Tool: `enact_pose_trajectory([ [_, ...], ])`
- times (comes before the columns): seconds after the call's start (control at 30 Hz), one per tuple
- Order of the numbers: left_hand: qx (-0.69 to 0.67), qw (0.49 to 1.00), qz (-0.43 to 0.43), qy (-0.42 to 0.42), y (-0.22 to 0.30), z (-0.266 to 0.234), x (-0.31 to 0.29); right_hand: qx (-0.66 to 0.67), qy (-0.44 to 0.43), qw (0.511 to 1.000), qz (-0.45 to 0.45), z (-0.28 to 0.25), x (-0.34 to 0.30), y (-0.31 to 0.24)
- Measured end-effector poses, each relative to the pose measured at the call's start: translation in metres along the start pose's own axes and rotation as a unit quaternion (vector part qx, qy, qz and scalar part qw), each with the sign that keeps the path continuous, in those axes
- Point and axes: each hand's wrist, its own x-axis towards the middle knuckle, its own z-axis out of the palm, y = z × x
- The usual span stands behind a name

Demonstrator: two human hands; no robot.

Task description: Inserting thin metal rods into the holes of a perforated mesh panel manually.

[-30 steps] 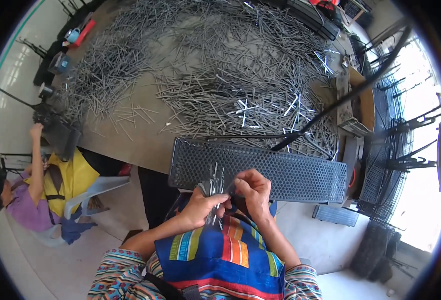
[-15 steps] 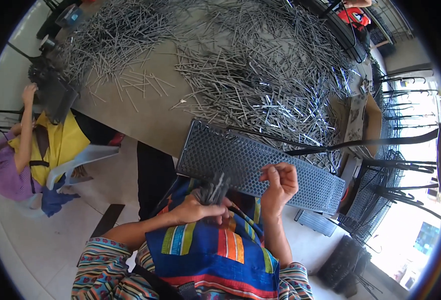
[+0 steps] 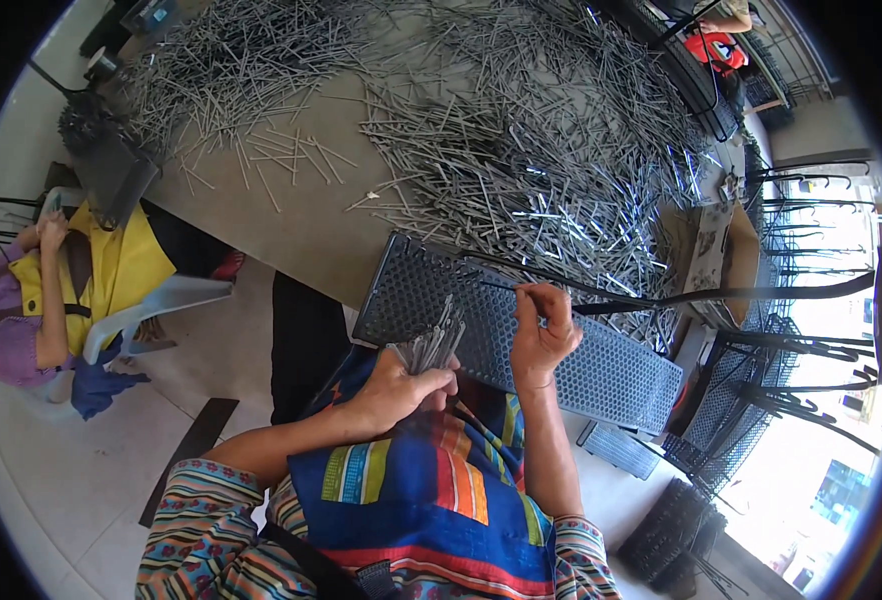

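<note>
A dark tray (image 3: 489, 335), punched with holes, is slanting from ten to four o'clock, its far edge running beside a heap of grey rods (image 3: 511, 180) at twelve. A long dark bar (image 3: 761, 294) is stretching off toward three o'clock, while bare table (image 3: 291, 238) is giving open room at ten o'clock from the tray. The left hand (image 3: 401, 393) is gripping a bundle of rods (image 3: 436, 350), fingers and thumb wrapped round it, the tips fanning toward one o'clock across the tray's near edge. The right hand (image 3: 546, 335) is pinching a thin strip (image 3: 499, 286) over the tray (whether it is touching, I cannot tell), the free end pointing toward nine o'clock. From that pinch, the bundle is lying toward eight.
</note>
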Motion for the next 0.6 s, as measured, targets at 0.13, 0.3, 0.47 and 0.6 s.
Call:
enact_pose_trajectory([
  [0.13, -0.033, 0.999, -0.001, 0.041, -0.013, -0.009, 0.008, -0.074, -0.047, 0.993, -0.084, 0.002, 0.009, -0.011],
  [0.3, -0.046, 0.998, -0.01, 0.043, -0.008, -0.01, 0.014, -0.125, -0.059, 0.985, -0.101, 0.005, 0.015, -0.011],
  [0.47, -0.141, 0.986, -0.042, 0.076, -0.008, -0.01, 0.019, -0.147, -0.081, 0.984, -0.06, -0.002, 0.007, -0.009],
  [0.6, -0.16, 0.984, -0.044, 0.068, -0.003, -0.005, 0.02, 0.101, -0.173, 0.954, 0.223, -0.009, -0.006, -0.014],
])
